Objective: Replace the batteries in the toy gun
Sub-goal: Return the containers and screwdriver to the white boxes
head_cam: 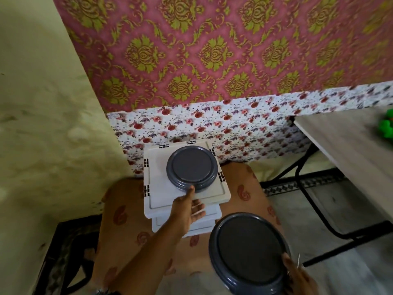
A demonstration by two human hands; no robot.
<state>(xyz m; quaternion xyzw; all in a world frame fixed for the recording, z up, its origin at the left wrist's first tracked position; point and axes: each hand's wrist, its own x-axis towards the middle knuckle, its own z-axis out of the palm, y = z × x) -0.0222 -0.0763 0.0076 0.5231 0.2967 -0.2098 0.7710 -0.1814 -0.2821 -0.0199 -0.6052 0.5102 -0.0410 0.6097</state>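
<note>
Head view, looking down. My left hand (188, 209) reaches to centre frame; thumb touching the rim of a grey round lid (192, 168), fingers straight and loose beneath it, gripping nothing. That lid lies on top of a white stacked box (157, 188), which sits on an orange patterned seat (131, 231). My right hand (297, 273) at lower right grips the edge of a second grey round container (248, 250); a thin metal tool (298, 260) shows by its fingers, too blurred to identify. Toy gun: only a green shape (388, 126) at the right edge, on the pale table (340, 141); I cannot tell whether that is it.
</note>
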